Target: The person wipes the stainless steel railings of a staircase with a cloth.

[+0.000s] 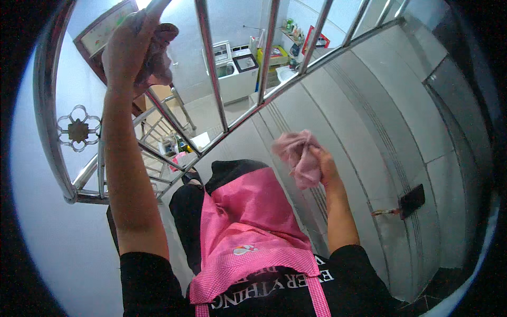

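My right hand [325,164] is closed on a bunched pink cloth [301,158], held above the grey tiled stair treads [344,130] and slightly blurred. My left hand [128,49] is raised at the upper left, in front of the stainless steel stair railing [216,95]. Beside its palm is a shaded, dark pinkish shape; I cannot tell if that is cloth or curled fingers. The railing's metal flower ornament [78,131] sits left of my left forearm. A pink apron [253,202] covers my front.
A black flat-headed tool with a handle [412,201] lies on the stairs at right. Beyond the bars are a white twin-tub washing machine [237,75], a yellow crate [275,55] and a white basin [285,74]. A lower railing [156,132] shows through. A framed picture [103,33] hangs at upper left.
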A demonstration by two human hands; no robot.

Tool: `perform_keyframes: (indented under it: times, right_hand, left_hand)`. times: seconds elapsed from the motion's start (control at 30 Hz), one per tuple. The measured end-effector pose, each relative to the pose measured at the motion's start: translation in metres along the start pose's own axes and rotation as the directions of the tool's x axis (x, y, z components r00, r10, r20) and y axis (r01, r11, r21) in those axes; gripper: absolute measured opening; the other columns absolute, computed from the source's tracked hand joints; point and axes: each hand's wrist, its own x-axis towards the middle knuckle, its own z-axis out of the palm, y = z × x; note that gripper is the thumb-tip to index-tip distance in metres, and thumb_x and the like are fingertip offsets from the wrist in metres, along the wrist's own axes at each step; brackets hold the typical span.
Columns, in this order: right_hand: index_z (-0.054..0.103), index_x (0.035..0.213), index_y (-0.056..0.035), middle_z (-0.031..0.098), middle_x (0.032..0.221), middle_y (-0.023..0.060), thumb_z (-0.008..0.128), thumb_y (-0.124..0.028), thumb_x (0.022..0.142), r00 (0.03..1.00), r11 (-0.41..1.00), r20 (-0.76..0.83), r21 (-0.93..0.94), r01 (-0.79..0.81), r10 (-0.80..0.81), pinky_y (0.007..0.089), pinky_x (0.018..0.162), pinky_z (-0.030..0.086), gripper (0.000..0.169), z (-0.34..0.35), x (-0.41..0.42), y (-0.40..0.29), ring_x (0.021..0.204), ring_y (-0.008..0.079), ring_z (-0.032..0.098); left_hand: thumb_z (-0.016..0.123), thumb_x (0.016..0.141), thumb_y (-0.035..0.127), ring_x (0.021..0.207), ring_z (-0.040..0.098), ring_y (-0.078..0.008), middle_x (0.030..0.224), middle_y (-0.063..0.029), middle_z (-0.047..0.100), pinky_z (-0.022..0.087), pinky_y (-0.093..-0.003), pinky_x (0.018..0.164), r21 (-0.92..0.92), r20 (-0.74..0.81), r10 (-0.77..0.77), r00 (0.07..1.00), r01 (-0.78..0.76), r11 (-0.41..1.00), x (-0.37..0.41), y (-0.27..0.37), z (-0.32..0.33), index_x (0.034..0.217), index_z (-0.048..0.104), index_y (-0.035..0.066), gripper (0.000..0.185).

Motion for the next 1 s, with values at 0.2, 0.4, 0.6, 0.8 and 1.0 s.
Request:
perform_keyframes:
  times: [0.2, 0.4, 0.6, 0.8, 1.0]
  right_hand:
    - [0.048, 0.126, -0.0002, 0.055, 0.121, 0.015, 0.046, -0.034, 0.095, 0.904, 0.981, -0.381, -0.084, 0.174, -0.193, 0.036, 0.09, 0.048, 0.046, -0.077, -0.003, -0.007, 0.108, 0.0263, 0.056]
    - [0.049, 0.123, 0.0003, 0.055, 0.118, 0.0188, 0.051, -0.033, 0.095, 0.641, 0.156, -0.109, -0.988, 0.016, -0.76, 0.0383, 0.086, 0.048, 0.044, -0.13, -0.027, 0.022, 0.112, 0.031, 0.053]
    - [0.049, 0.129, -0.004, 0.041, 0.138, 0.0169, 0.059, -0.039, 0.085, 0.744, -0.248, 0.158, -0.969, -0.011, -0.649, 0.0494, 0.106, 0.027, 0.057, -0.075, 0.0, 0.043, 0.127, 0.0354, 0.037]
    - [0.046, 0.135, -0.0089, 0.035, 0.145, 0.0129, 0.056, -0.047, 0.081, 0.867, -0.361, 0.092, -0.927, -0.105, -0.489, 0.0526, 0.111, 0.017, 0.067, -0.058, 0.062, 0.073, 0.135, 0.0332, 0.027]
    - [0.043, 0.137, -0.0106, 0.035, 0.145, 0.0112, 0.049, -0.051, 0.085, 0.841, -0.364, 0.091, -0.922, -0.131, -0.533, 0.051, 0.112, 0.015, 0.066, -0.055, 0.132, 0.073, 0.135, 0.0308, 0.027]
  left_hand:
    - [0.056, 0.091, 0.027, 0.101, 0.059, -0.0282, 0.115, -0.0116, 0.058, 0.047, -0.0401, 0.086, 0.01, 0.063, 0.03, 0.998, -0.031, 0.999, -0.011, 0.023, -0.016, 0.119, 0.055, 0.012, 0.032]
    - [0.05, 0.092, 0.038, 0.103, 0.058, -0.0322, 0.113, -0.0129, 0.058, 0.045, -0.0414, 0.088, 0.095, 0.058, 0.203, 0.977, -0.208, 0.974, -0.009, 0.015, -0.006, 0.121, 0.054, 0.012, 0.039]
    - [0.045, 0.09, 0.056, 0.091, 0.064, -0.0296, 0.105, -0.0147, 0.064, 0.048, -0.0414, 0.081, 0.063, 0.068, -0.082, 0.994, 0.077, 0.995, 0.006, -0.023, -0.004, 0.116, 0.06, 0.011, 0.054]
    - [0.043, 0.092, 0.056, 0.089, 0.066, -0.0304, 0.102, -0.0155, 0.066, 0.048, -0.042, 0.08, 0.161, -0.06, 0.177, 0.982, -0.165, 0.973, 0.002, -0.029, 0.0, 0.115, 0.062, 0.011, 0.054]
    - [0.047, 0.09, 0.054, 0.086, 0.066, -0.0297, 0.098, -0.0133, 0.066, 0.049, -0.0409, 0.078, 0.216, 0.002, 0.188, 0.982, -0.184, 0.959, 0.006, -0.02, -0.003, 0.111, 0.063, 0.011, 0.051]
